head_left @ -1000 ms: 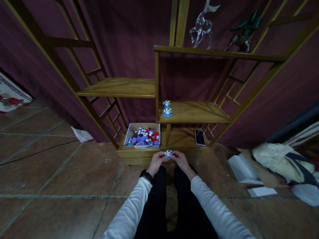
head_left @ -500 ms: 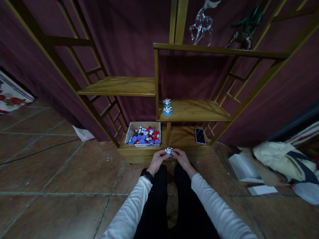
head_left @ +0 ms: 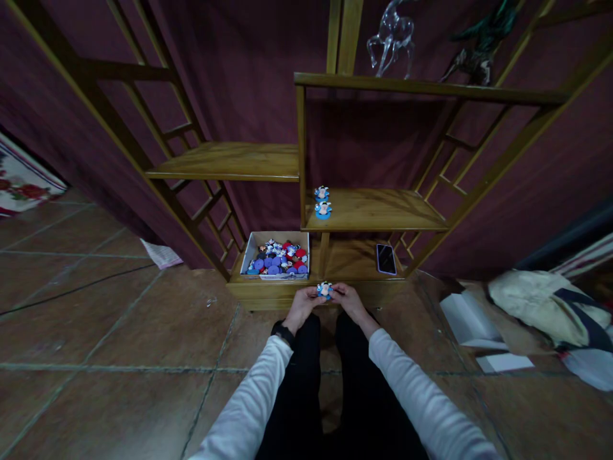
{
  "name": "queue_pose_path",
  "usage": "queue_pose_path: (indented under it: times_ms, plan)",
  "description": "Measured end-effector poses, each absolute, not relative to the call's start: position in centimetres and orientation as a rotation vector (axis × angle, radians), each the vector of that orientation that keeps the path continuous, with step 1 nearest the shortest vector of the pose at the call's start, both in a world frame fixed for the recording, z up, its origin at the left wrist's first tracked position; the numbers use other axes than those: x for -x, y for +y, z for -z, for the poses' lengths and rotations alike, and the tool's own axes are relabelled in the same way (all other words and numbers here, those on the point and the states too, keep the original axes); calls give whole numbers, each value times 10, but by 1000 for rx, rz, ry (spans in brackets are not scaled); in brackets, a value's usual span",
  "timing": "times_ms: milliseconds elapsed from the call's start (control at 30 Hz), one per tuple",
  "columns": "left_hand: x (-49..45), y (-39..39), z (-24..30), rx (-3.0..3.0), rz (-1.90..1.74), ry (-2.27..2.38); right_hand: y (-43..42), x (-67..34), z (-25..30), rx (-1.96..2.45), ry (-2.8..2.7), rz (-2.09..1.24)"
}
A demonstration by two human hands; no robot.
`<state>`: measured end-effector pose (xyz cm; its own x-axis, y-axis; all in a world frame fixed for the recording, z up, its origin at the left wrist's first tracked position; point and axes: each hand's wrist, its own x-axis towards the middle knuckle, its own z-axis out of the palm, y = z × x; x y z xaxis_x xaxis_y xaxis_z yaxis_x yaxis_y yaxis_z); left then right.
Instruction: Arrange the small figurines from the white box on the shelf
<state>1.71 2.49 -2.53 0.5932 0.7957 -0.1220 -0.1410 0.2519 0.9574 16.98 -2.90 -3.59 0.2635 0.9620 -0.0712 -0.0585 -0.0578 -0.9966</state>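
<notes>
Between my two hands is a small blue-and-white figurine (head_left: 324, 291) on a round blue base, held in front of the cabinet's lower edge. My left hand (head_left: 303, 305), with a dark band at the wrist, pinches its left side. On the opposite side, the fingers of my right hand (head_left: 351, 303) are closed on the same figurine. Two similar figurines stand one behind the other on the middle right shelf: a front one (head_left: 323, 210) and a back one (head_left: 322, 193). An open box (head_left: 246, 260) on the lower left holds many small figures with purple, red and blue parts.
A phone (head_left: 385, 259) lies on the lower right board of the wooden shelf unit (head_left: 383, 218). Above stand a clear glass deer (head_left: 393, 39) and a dark green statue (head_left: 481, 48). White packaging (head_left: 472, 322) and a cream cloth bag (head_left: 536, 303) lie on the floor at right.
The view has shifted slightly, so the shelves appear a little higher. Both hands keep hold of the figurine in nearly the same place.
</notes>
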Motion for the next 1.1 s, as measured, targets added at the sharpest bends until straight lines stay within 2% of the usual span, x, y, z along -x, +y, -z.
queue_pose_path:
  times_ms: [567,1100]
  plan:
    - [-25,26,38,-1178,-859,762,-27,-173,41,1332,-863,-1087]
    - [-25,31,45,-1366,-773,756,-27,-169,42,1366,-901,-1051]
